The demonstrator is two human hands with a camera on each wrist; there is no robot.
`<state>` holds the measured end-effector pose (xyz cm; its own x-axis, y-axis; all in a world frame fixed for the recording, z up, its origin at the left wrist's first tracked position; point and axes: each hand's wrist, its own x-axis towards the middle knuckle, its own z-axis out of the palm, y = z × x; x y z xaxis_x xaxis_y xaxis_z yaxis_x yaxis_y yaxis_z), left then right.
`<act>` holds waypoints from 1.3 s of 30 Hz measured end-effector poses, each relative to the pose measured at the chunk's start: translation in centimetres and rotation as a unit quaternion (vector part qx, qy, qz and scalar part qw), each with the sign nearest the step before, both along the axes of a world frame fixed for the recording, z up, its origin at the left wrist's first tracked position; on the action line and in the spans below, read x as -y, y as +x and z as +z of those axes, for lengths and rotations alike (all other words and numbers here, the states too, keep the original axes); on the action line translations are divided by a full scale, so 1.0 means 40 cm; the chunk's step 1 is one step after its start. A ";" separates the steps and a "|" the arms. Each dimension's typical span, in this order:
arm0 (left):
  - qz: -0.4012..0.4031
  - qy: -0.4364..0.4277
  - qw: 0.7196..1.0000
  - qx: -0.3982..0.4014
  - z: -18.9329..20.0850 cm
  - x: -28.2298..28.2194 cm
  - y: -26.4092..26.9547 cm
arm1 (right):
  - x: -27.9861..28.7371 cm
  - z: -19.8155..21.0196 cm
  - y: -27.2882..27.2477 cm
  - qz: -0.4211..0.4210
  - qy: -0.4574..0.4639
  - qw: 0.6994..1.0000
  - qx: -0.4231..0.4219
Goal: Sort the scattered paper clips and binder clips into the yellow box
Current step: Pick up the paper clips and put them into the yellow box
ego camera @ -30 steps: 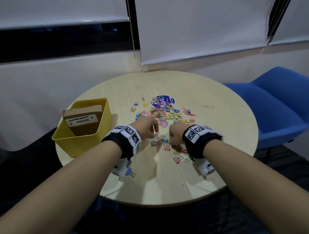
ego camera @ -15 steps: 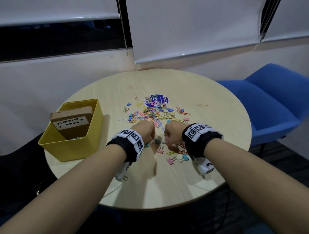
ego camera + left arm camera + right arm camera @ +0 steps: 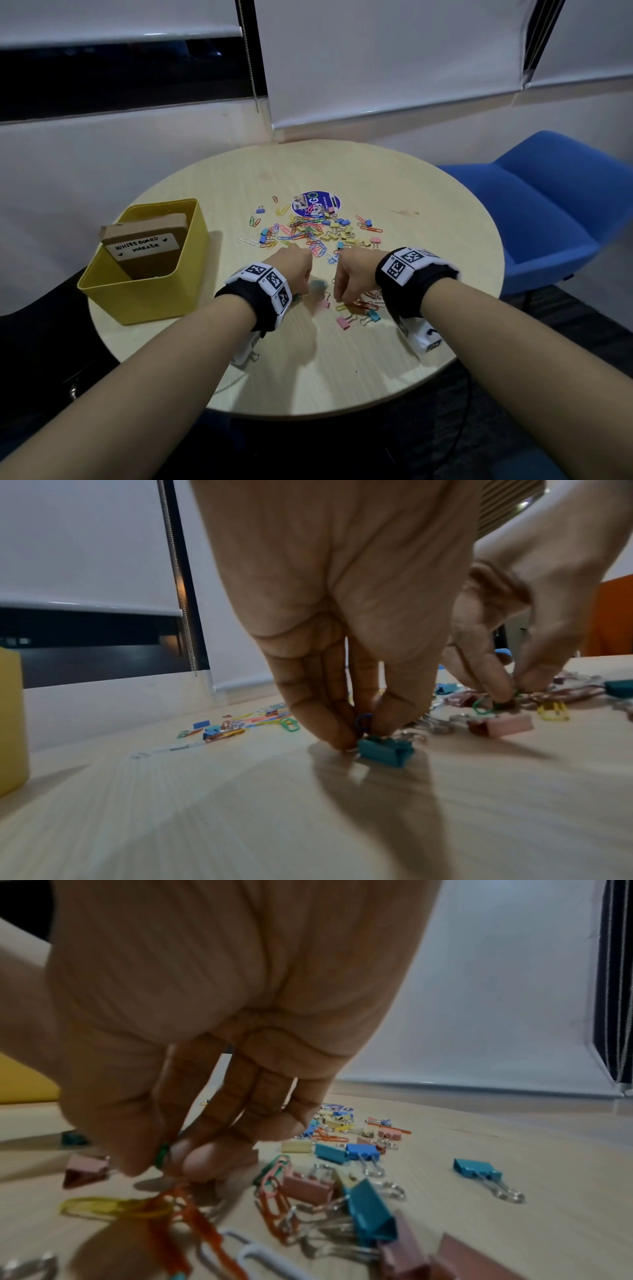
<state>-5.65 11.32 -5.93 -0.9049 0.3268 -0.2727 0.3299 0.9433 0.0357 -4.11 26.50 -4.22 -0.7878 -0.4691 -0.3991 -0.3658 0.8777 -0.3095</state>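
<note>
Since a second ago your hands have drawn closer together and the yellow box has slid left in view as your head turned.

Your left hand (image 3: 342, 615) has its fingers curled, pinching a blue paper clip (image 3: 362, 723) with the tips right at a teal binder clip (image 3: 385, 749) on the table (image 3: 342, 370); your right hand (image 3: 205, 1015) pinches a green paper clip (image 3: 162, 1154) just above the near pile. The hands sit side by side, not touching. Most clips (image 3: 308, 233) still lie scattered at the table's middle, far from you; the box (image 3: 144, 301) stands at the left edge, well apart. You would do well to take the teal clip by its body, gather several per hand, then carry them left over the box rim before letting go.
</note>
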 end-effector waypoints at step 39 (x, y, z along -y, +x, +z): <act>0.048 0.177 0.978 -0.104 0.068 0.059 0.059 | 0.068 0.098 0.000 -0.147 -0.088 0.978 -0.121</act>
